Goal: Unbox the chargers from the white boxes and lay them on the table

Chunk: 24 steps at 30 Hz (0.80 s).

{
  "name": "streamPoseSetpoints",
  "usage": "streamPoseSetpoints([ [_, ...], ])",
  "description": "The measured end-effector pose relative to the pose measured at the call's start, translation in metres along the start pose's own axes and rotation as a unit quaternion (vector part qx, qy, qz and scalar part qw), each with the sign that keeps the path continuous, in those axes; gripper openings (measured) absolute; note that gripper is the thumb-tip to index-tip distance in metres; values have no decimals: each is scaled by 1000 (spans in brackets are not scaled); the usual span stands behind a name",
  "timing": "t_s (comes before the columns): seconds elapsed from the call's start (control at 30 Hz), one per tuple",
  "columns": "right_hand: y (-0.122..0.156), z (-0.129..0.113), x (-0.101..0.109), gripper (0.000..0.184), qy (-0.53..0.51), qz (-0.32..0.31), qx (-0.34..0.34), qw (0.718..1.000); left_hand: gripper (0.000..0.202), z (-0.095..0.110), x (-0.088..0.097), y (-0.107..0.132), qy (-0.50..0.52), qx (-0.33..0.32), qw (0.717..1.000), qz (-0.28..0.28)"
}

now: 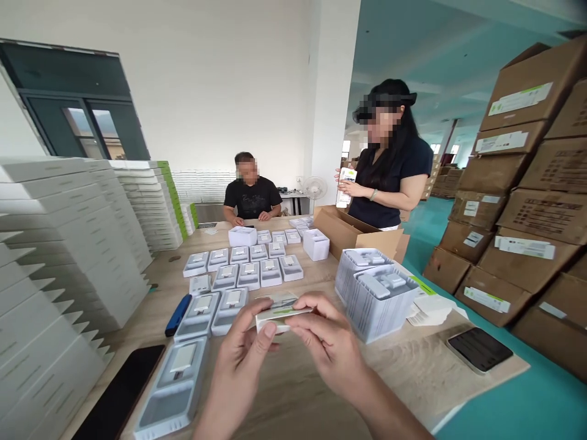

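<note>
Both of my hands hold a small, flat white box with green print [280, 313] above the front of the table. My left hand [245, 342] grips its left end, thumb in front and fingers behind. On the right end, the fingers and thumb of my right hand [328, 333] pinch it. Whether it is one box or a folded leaflet on a box, I cannot tell. Just beyond my left hand lie open grey-white trays [166, 400], each with a white rectangular piece in its upper compartment. Nested stacks of similar trays [383, 305] stand beyond my right hand.
Tall piles of white boxes [87, 232] line the left. A dark phone [121, 391] and a blue tool [178, 315] lie there; another phone [479, 348] is at right. Beyond an open carton [337, 229] stands a person [389, 165]; another person [252, 195] sits behind the table.
</note>
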State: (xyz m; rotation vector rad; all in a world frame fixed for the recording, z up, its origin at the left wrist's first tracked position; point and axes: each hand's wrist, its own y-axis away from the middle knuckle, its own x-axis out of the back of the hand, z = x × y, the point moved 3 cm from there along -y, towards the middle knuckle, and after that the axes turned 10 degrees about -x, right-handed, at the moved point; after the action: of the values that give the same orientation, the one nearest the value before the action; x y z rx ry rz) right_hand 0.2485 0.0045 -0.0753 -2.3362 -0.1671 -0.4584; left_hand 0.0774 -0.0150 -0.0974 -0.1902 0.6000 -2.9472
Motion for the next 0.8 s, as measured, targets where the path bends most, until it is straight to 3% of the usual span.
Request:
streamPoseSetpoints([
  [0.1, 1, 9, 5, 17, -58, 14, -47, 997, 35, -10, 2, -3, 62, 0, 997, 35],
  [0.2, 0, 25, 13, 15, -190, 26, -145, 971, 35, -18, 4, -2, 111, 24, 992, 50],
  [0.3, -4, 34, 14, 27, -269, -49, -212, 938, 38, -18, 2, 0, 142, 41, 988, 40],
  [0.43, -9, 33, 11, 24, -249, -123, -227, 933, 38, -16, -1, 3, 173, 66, 982, 36],
  [0.63, -8, 30, 7, 25, -232, -132, -199, 943, 38, -16, 2, 5, 188, 89, 977, 45],
  [0.8, -7, 28, 4, 20, -208, -89, -202, 953, 39, -14, -4, 2, 184, 94, 976, 66],
])
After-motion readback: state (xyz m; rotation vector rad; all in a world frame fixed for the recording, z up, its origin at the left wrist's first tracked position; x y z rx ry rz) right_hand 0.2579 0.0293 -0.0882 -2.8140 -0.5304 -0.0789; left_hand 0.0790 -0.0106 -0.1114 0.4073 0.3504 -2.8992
